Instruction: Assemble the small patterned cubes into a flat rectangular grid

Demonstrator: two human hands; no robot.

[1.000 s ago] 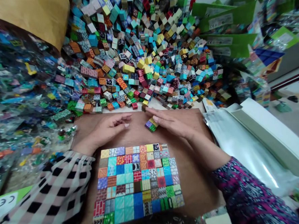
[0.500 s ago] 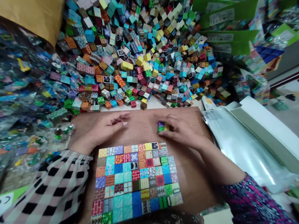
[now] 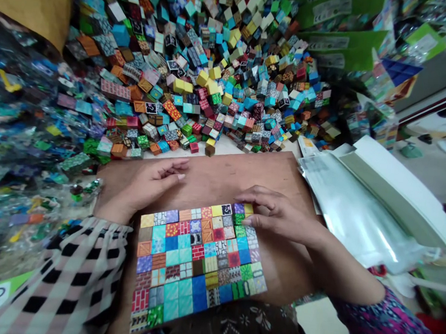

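A flat mosaic of patterned cubes [image 3: 198, 261] lies on the brown board [image 3: 230, 172]. At the mosaic's top right corner, my right hand [image 3: 267, 210] has its thumb and fingers round a small block of purple, yellow and green cubes [image 3: 239, 213]. The block sits over or against the corner; which one is unclear. My left hand [image 3: 157, 180] rests above the mosaic's upper left, its fingers loosely curled and the thumb apart, with nothing in it.
A large heap of loose cubes [image 3: 197, 95] spreads behind the board. Clear bags of small pieces [image 3: 39, 140] lie at the left. Plastic sleeves [image 3: 349, 200] and a white box [image 3: 399, 183] are on the right, green packets [image 3: 336, 38] at the back.
My right hand has brought the small block down from above the mosaic to its top right corner. My left hand stays empty. The view has shifted slightly.
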